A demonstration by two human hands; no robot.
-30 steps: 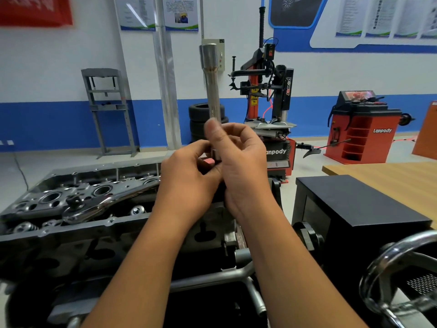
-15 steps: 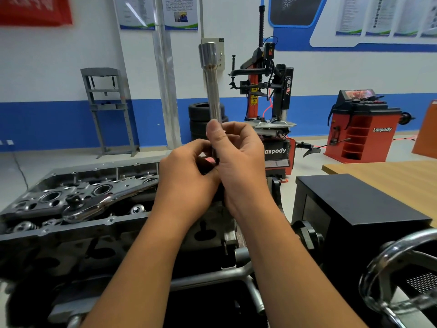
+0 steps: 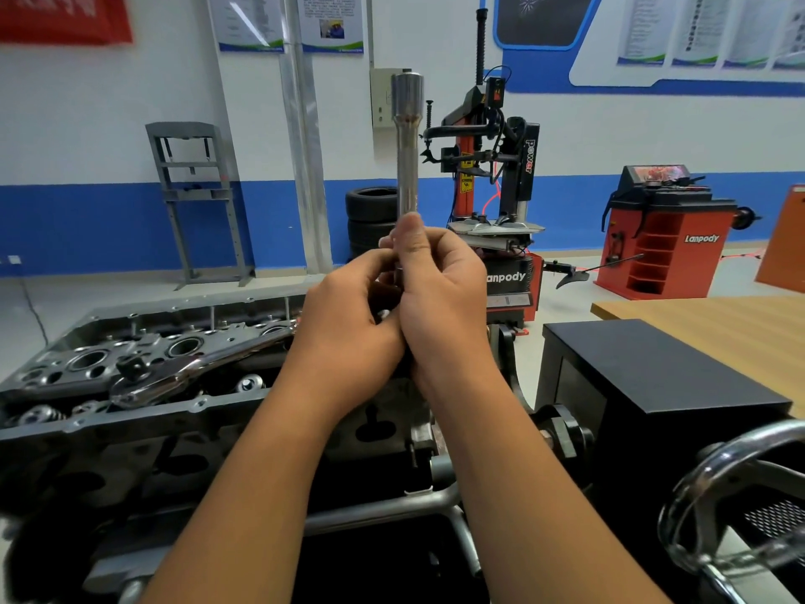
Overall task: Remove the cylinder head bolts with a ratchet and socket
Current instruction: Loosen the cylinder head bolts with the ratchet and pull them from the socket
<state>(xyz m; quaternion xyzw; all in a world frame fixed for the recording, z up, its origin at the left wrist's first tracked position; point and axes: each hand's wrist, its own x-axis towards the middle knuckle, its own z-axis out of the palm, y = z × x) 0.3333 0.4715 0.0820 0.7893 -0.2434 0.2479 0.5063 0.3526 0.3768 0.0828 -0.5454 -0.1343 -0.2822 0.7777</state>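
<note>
1. Chrome socket, long and slim, stood upright in front of the person at chest height, wide end on top, above the right end of the head.
2. Right hand had its grip clenched round the socket's lower shaft, thumb lying up along it.
3. Left hand pressed against the right, fingers curled about the socket's bottom end; exactly what those fingers held there was hidden.
4. Ratchet lay loose on top of the head, drive end nearest the camera, handle running back toward the hands.
5. Head sat on a stand at the left, well below the socket.
6. Black box stood to the right, with a wooden desk behind it.
</note>
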